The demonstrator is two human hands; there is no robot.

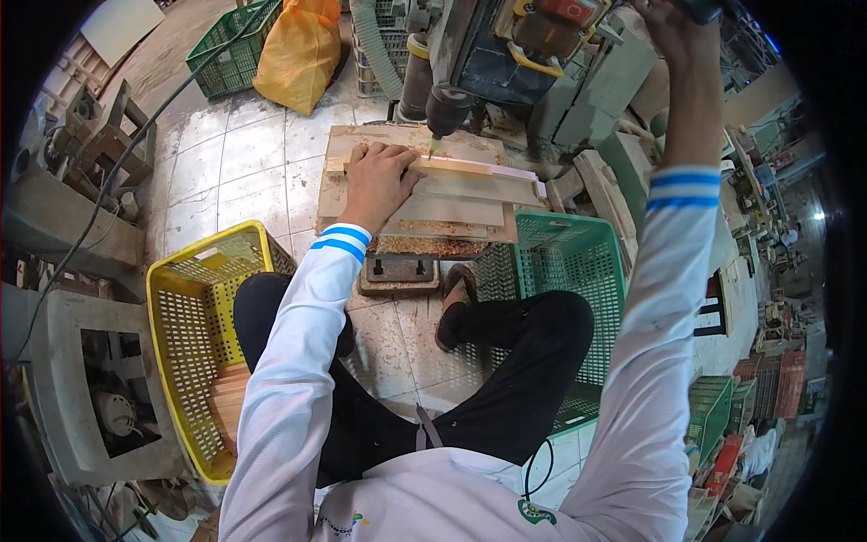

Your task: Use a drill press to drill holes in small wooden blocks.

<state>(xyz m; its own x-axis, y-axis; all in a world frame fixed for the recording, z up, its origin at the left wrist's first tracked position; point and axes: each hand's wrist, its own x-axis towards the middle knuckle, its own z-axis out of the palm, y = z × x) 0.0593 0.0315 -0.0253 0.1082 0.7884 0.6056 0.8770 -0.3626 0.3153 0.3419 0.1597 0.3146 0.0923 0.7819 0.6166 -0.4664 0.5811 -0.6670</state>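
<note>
A drill press stands before me, its dark chuck (449, 108) pointing down with a bit over the work board. My left hand (384, 179) presses on the left end of a narrow wooden strip (461, 167), fingers bent over it and close to the bit. The strip lies along a pale guide edge (519, 172) on the flat wooden board (452, 210), which is strewn with sawdust. My right hand (670, 32) is raised at the upper right, closed round the press's lever by its dark knob (701, 8); some of its fingers are hidden.
A yellow crate (163, 334) with wooden strips (230, 397) stands by my left leg, a green crate (603, 262) by my right. Shavings cover the press base. Further off are an orange-yellow sack (298, 59), another green crate (217, 68) and a hanging cable (135, 140).
</note>
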